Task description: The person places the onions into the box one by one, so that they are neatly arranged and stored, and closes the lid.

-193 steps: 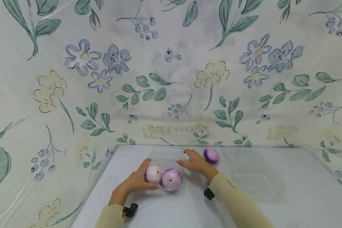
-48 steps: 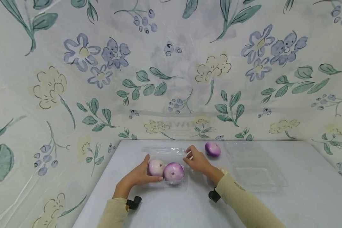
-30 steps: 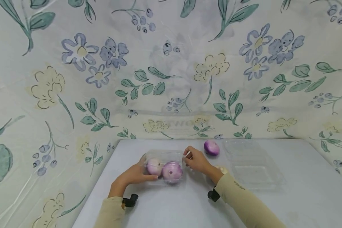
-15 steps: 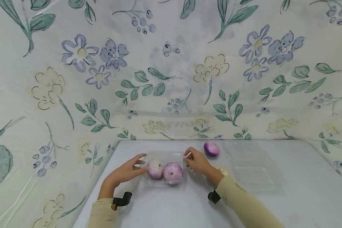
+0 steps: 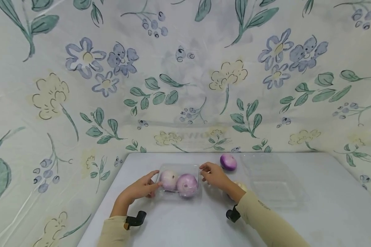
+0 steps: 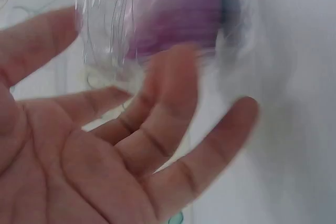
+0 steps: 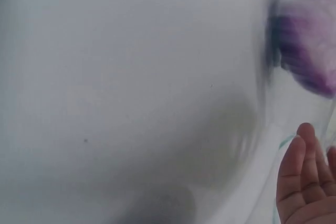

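Note:
A clear plastic clamshell box (image 5: 179,168) stands on the table with its lid folded down over two onions, a pale onion (image 5: 168,180) at left and a purple onion (image 5: 187,185) at right. My left hand (image 5: 139,188) is at the box's left side, fingers spread and loosely bent; in the left wrist view the fingertips (image 6: 181,69) are close to the plastic. My right hand (image 5: 214,176) is at the right edge, thumb and forefinger apart near the lid. The right wrist view shows relaxed fingers (image 7: 310,166) beside the box; its thumb and forefinger contact is not clear.
Another purple onion (image 5: 228,162) lies behind my right hand. A pale round thing (image 5: 242,186) is partly hidden by my right wrist. A second clear box (image 5: 275,188) lies open on the right of the white table (image 5: 334,192). A floral sheet hangs behind.
The lid, raised earlier, has come down over the onions. My left hand has let go of the box's front and moved back to its left side. My right hand has barely moved lately.

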A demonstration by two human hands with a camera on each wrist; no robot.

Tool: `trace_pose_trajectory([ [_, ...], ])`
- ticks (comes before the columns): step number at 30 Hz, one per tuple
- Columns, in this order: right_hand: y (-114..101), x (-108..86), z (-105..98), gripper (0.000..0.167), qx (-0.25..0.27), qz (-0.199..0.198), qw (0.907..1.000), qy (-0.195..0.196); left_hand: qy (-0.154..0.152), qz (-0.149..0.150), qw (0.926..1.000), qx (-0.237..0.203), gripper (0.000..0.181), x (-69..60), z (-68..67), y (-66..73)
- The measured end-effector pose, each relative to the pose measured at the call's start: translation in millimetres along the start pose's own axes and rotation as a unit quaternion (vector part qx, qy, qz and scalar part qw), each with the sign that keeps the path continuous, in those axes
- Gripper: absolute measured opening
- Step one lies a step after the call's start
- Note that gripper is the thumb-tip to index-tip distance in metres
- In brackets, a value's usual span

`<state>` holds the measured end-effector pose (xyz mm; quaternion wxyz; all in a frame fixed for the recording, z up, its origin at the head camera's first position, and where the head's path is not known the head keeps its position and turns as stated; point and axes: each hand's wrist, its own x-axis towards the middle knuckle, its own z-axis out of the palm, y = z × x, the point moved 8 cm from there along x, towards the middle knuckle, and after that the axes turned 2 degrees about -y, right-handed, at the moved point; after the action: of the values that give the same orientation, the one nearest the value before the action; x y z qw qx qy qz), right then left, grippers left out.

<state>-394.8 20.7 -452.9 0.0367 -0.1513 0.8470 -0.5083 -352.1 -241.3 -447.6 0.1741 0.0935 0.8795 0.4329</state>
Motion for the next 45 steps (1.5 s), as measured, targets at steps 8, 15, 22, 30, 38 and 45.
trace_pose_trajectory([
  [8,-1,-10.5,4,0.048,0.052,0.045,0.9976,0.002,0.058,-0.004,0.9983,0.011,0.068,10.1,0.1,5.4],
  [15,6,-24.3,11,0.055,0.072,0.096,0.9928,0.002,0.054,-0.004,0.9976,-0.044,0.055,7.5,3.7,-1.1],
  [22,8,-29.0,15,0.067,0.108,0.135,0.9847,-0.024,0.020,0.002,0.9969,-0.076,0.063,7.6,3.6,-1.7],
  [30,11,-29.8,21,0.074,0.184,0.141,0.9720,-0.037,0.061,-0.002,0.9952,-0.076,0.069,13.6,7.3,1.8],
  [38,13,-31.0,21,0.074,0.221,0.134,0.9660,-0.012,0.086,-0.004,0.9923,-0.090,0.066,18.9,11.6,0.9],
  [45,15,-31.1,21,0.074,0.244,0.119,0.9626,-0.007,0.073,-0.002,0.9923,-0.100,0.068,19.5,14.3,1.9],
])
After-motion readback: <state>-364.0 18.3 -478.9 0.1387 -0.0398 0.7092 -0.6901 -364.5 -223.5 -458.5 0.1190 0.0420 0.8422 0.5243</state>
